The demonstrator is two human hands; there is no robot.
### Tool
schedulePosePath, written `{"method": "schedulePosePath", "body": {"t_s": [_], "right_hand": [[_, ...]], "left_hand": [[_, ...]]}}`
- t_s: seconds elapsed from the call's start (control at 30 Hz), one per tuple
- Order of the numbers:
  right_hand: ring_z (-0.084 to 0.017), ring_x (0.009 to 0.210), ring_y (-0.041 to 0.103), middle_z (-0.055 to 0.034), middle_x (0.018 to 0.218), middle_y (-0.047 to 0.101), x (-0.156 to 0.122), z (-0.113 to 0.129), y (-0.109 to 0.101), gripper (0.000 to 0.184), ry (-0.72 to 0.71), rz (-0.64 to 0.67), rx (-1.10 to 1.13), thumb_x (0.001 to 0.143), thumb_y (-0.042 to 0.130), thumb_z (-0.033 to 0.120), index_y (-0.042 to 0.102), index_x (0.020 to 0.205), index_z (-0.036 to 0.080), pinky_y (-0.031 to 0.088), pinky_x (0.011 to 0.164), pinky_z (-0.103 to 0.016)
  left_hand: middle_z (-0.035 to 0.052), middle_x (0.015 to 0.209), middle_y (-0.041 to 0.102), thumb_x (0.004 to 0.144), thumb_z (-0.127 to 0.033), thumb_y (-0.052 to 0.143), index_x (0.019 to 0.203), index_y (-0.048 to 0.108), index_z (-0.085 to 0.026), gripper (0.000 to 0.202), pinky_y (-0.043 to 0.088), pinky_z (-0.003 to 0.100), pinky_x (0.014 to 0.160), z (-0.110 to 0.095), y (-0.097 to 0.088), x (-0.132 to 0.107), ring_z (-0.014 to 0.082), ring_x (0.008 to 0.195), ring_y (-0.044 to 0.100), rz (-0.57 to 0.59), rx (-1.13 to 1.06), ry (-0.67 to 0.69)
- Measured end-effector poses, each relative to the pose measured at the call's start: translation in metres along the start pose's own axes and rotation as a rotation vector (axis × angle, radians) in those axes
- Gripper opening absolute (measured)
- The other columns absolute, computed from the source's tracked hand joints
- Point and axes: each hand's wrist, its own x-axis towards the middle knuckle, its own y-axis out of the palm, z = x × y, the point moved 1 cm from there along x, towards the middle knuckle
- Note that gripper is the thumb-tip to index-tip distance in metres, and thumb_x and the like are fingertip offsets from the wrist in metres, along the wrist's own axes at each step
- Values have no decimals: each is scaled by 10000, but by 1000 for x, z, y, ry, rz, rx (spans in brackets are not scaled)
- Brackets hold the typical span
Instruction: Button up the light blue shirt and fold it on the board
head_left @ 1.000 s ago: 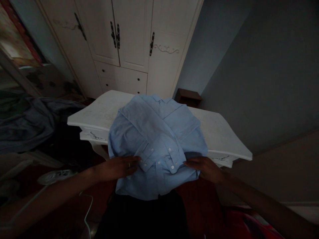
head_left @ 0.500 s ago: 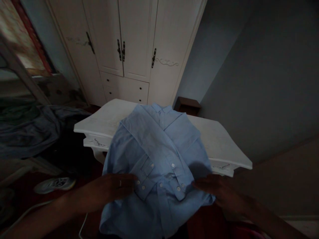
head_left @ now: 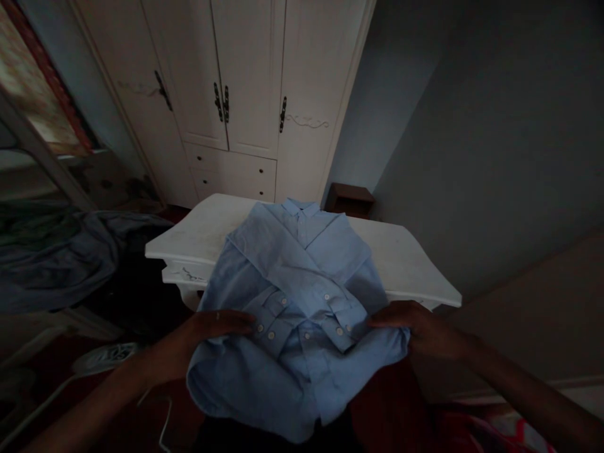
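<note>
A light blue button-up shirt (head_left: 306,270) lies front up over a white table (head_left: 410,264), its collar at the far side and its lower part hanging past the near edge. Both sleeves are folded across the front, with the buttoned cuffs side by side near the middle. My left hand (head_left: 212,327), with a ring on one finger, grips the shirt's left side, thumb on top and the other fingers hidden under the cloth. On the opposite side my right hand (head_left: 419,327) pinches the fabric in the same way. Between them the hem sags.
Behind the table stands a white wardrobe (head_left: 245,75) with dark handles. A small brown cabinet (head_left: 349,199) is by the wall. Grey clothes (head_left: 61,270) hang at the left. On the red floor are a shoe (head_left: 106,358) and a white cable (head_left: 165,421).
Both hands have closed on the shirt's sides and moved slightly up in view. The lower part of the shirt is lifted and bunched, its hem now higher.
</note>
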Motion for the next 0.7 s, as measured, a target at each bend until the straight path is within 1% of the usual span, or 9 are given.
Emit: {"method": "schedulePosePath", "body": {"t_s": [0.1, 0.17, 0.27, 0.33, 0.43, 0.5, 0.6, 0.7], "right_hand": [[-180, 897, 694, -80, 987, 748, 7, 1, -16, 293, 20, -21, 63, 866, 577, 193, 714, 1119, 242, 518, 792, -297], [-169, 842, 682, -75, 916, 744, 10, 2, -23, 268, 29, -34, 80, 845, 595, 180, 737, 1067, 230, 511, 753, -280], [-161, 784, 657, -62, 840, 725, 12, 7, -27, 259, 39, -14, 89, 822, 592, 145, 756, 1006, 224, 495, 705, -270], [-161, 757, 643, -52, 799, 713, 11, 13, -24, 262, 43, 17, 78, 812, 582, 124, 763, 971, 227, 483, 691, -272], [-162, 761, 635, -42, 801, 706, 7, 24, -18, 269, 59, 59, 48, 809, 570, 103, 763, 936, 241, 472, 703, -274], [-163, 780, 637, -42, 819, 705, 5, 30, -15, 279, 65, 63, 40, 817, 560, 95, 757, 943, 246, 469, 718, -270], [-163, 790, 643, -42, 816, 702, 7, 32, -18, 279, 72, 45, 50, 828, 553, 95, 755, 944, 246, 469, 717, -262], [-167, 794, 650, -45, 832, 710, 16, 25, -30, 244, 80, 39, 93, 821, 581, 128, 762, 940, 242, 481, 719, -263]], "left_hand": [[85, 1302, 627, 901, -408, 542, 1241, 626, -242, 388, 475, 339, 1005, -13, -18, 10, 225, 1154, 619, 17, -100, -59], [75, 1251, 661, 887, -403, 554, 1233, 636, -245, 389, 481, 338, 994, -25, -26, 15, 232, 1117, 640, 27, -106, -98], [57, 1179, 699, 891, -387, 538, 1216, 649, -262, 365, 491, 327, 971, -38, -28, 15, 224, 1056, 666, 11, -65, -167], [51, 1187, 695, 903, -368, 517, 1213, 648, -271, 350, 493, 317, 965, -40, -22, 9, 214, 1064, 661, 4, -39, -201], [62, 1221, 677, 897, -344, 531, 1217, 644, -262, 349, 487, 322, 976, -34, -14, -1, 222, 1106, 640, 23, -41, -214], [64, 1220, 677, 891, -334, 545, 1200, 653, -256, 336, 486, 327, 980, -32, -13, -4, 225, 1108, 639, 37, -81, -225], [69, 1174, 700, 891, -339, 542, 1151, 677, -237, 311, 495, 321, 966, -37, -23, 1, 223, 1066, 659, 15, -152, -233], [80, 1108, 724, 883, -365, 532, 1101, 700, -220, 311, 518, 321, 927, -45, -39, 14, 229, 1008, 682, -51, -168, -229]]}}
